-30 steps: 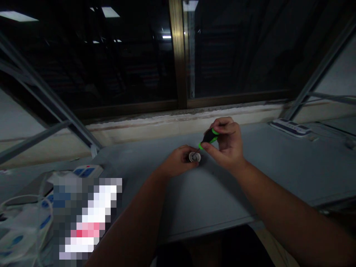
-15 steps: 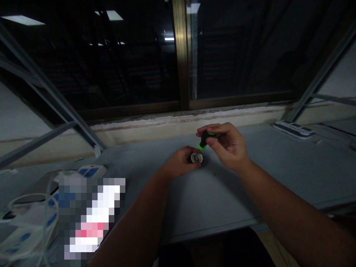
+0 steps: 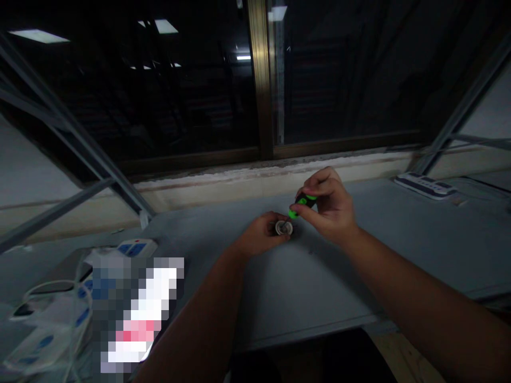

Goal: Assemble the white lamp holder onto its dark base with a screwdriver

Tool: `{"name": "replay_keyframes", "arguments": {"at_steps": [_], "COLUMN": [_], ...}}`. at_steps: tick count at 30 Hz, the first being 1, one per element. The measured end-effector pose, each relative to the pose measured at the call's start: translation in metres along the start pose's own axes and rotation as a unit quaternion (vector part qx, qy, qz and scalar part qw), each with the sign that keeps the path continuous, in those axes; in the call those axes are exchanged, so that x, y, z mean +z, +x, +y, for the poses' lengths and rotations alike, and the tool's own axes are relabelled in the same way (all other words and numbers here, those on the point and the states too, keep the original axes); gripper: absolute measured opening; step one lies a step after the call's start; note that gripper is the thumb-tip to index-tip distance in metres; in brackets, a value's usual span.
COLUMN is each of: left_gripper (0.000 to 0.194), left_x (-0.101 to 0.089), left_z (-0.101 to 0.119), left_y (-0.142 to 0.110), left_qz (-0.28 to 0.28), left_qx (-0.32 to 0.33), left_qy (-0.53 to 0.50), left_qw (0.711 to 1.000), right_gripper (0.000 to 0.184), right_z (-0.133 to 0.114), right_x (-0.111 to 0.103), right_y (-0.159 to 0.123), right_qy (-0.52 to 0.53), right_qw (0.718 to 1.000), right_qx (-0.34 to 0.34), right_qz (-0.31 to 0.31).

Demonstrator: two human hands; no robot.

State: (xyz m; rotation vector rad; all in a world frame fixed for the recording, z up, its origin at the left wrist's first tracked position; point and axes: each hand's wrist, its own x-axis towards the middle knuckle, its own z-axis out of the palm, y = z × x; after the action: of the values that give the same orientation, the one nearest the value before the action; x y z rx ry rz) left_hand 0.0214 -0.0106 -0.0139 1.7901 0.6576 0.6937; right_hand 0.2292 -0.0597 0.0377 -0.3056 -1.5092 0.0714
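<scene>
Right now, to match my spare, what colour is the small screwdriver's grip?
The small screwdriver's grip is black with bright green bands; the head view shows it.

Nothing fancy, the left hand and right hand were bare, same with the left forearm and right forearm, and the clothes looked dark.

I pinch a stubby screwdriver in my right hand, its black handle banded with bright green and tilted, with the thin shaft slanting down and left. My left hand grips a small round fitting at its side, a pale metallic ring around a darker centre, with its face turned up toward me. The shaft's tip sits right at that centre, though the light is too dim to tell whether they touch.
</scene>
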Motion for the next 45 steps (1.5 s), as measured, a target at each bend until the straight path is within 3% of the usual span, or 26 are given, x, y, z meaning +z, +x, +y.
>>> {"name": "replay_keyframes", "arguments": {"at_steps": [5, 7, 10, 16, 23, 29, 34, 36, 40, 42, 45], "left_gripper": [0.046, 0.045, 0.049, 0.050, 0.052, 0.049, 0.050, 0.050, 0.052, 0.053, 0.053], "left_x": [0.001, 0.001, 0.001, 0.000, 0.000, 0.000, 0.000, 0.000, 0.000, 0.001, 0.000], "left_z": [0.002, 0.001, -0.001, 0.000, 0.000, -0.002, 0.000, -0.001, -0.004, -0.005, -0.003], "left_y": [-0.001, -0.001, -0.001, -0.001, 0.001, 0.000, 0.000, 0.000, 0.001, 0.001, 0.001], "left_qz": [0.009, 0.008, 0.011, 0.010, 0.017, 0.028, 0.013, 0.018, 0.024, 0.024, 0.023], "left_qx": [-0.004, -0.002, -0.001, -0.005, 0.001, -0.004, -0.007, -0.006, -0.006, -0.005, -0.003], "left_qy": [-0.012, -0.017, -0.007, 0.022, 0.030, 0.004, 0.000, -0.001, -0.010, -0.001, 0.027], "left_qw": [1.000, 1.000, 1.000, 1.000, 0.999, 1.000, 1.000, 1.000, 1.000, 1.000, 0.999], "right_gripper": [0.042, 0.043, 0.049, 0.040, 0.034, 0.027, 0.027, 0.026, 0.031, 0.030, 0.031], "right_z": [-0.005, -0.004, -0.004, -0.015, -0.009, -0.015, -0.009, -0.009, -0.011, -0.010, -0.006], "right_x": [-0.007, -0.008, -0.010, -0.013, -0.001, -0.007, -0.001, 0.000, -0.001, 0.001, 0.005], "right_y": [-0.001, 0.000, 0.003, 0.005, 0.004, 0.011, 0.013, 0.011, 0.005, 0.003, 0.003], "right_qy": [0.093, 0.056, -0.043, 0.032, -0.036, 0.050, -0.092, -0.089, 0.011, 0.002, -0.072], "right_qw": [0.986, 0.991, 0.998, 0.987, 0.999, 0.988, 0.995, 0.996, 0.994, 0.996, 0.997], "right_qx": [0.073, 0.051, -0.016, 0.042, 0.000, 0.053, -0.029, -0.015, 0.042, 0.034, -0.010], "right_qz": [-0.120, -0.108, -0.042, -0.152, -0.028, -0.133, -0.017, -0.024, -0.096, -0.082, -0.013]}}
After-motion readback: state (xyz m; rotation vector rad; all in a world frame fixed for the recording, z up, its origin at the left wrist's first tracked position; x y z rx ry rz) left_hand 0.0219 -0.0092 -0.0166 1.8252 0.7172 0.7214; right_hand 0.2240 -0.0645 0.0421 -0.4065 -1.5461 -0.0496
